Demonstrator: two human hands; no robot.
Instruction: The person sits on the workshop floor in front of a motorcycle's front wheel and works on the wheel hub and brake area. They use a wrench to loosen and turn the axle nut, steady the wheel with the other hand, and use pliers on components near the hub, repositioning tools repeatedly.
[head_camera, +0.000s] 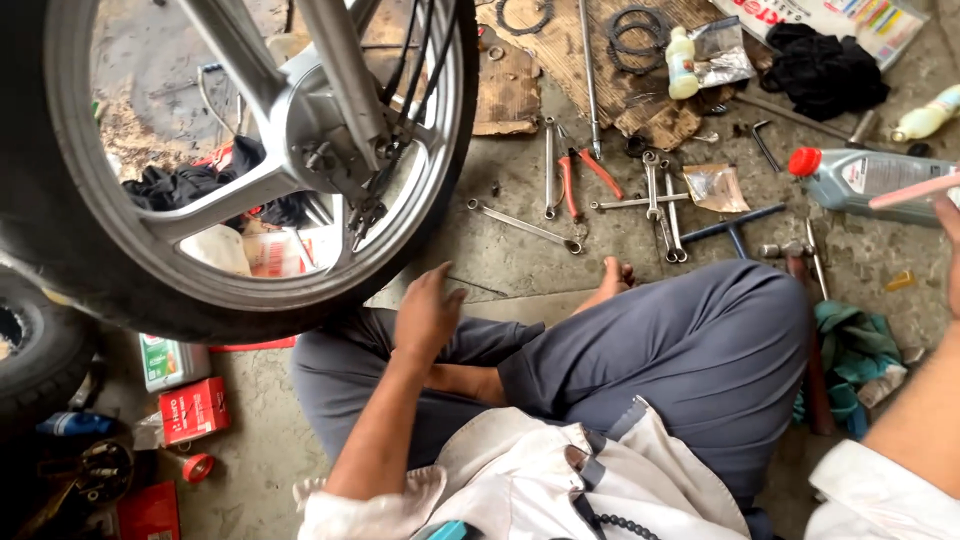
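Workshop floor in daylight

The floor (500, 250) was bare grey concrete, stained and dusty, lit evenly by soft daylight. Torn sheets of brown cardboard (560, 50) lay flat on it toward the far side. Spanners (660, 200), red-handled pliers (585, 175) and a black rag (825, 65) were scattered about, and a red box (195, 410) sat on the floor nearer the left edge.

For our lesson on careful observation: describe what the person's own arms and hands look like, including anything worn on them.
Both arms are bare from the elbow down, with white, grease-smudged sleeves rolled up on the left and right. The left hand wears no glove or ring; the right hand is mostly out of frame.
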